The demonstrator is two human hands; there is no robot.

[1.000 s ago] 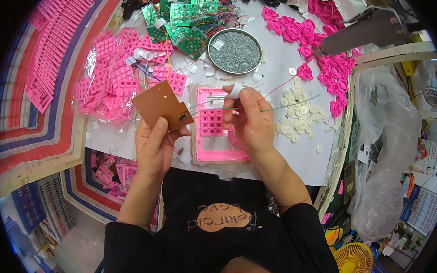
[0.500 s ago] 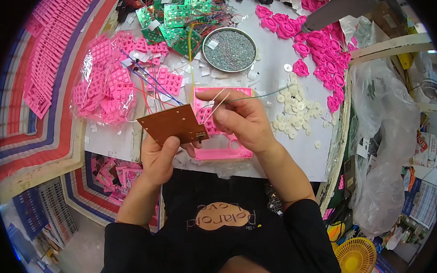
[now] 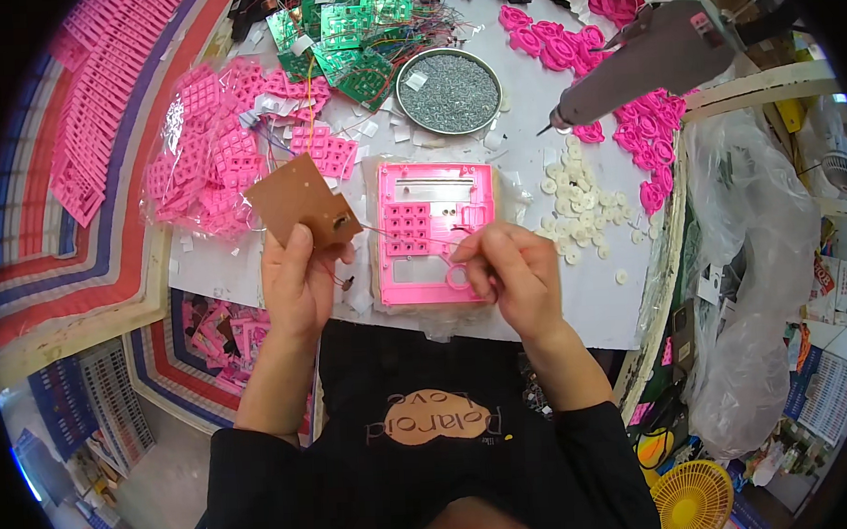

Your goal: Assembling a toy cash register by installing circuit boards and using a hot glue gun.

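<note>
One keypad (image 3: 407, 216) sits in the pink case (image 3: 425, 293) near the worktop's (image 3: 593, 299) front edge; board (image 3: 296, 199) isn't in, held left of it. Left hand (image 3: 295, 283) grip pinches board; right hand (image 3: 523, 276) grip seems pinched on wires (image 3: 376, 231), which cross the case. Screws (image 3: 449, 95) behind; screwdriver (image 3: 638, 62) overhangs worktop's right side.

A small assembly workshop, by the look of it, set up for putting electronic toys or gadgets together in quantity. The paper-covered worktop (image 3: 593, 303) carries parts in batches: a heap of wired green circuit boards (image 3: 346, 65), bagged pink keypads (image 3: 212, 151), loose pink rings (image 3: 648, 130), small white discs (image 3: 573, 199) and a round tin (image 3: 451, 133) of tiny grey metal pieces. A power screwdriver (image 3: 638, 66) hangs over them. An open pink case (image 3: 416, 297) lies below a brown board (image 3: 300, 199) trailing wires, and many matching pink panels (image 3: 118, 98) lie in overlapping rows to the left.
</note>
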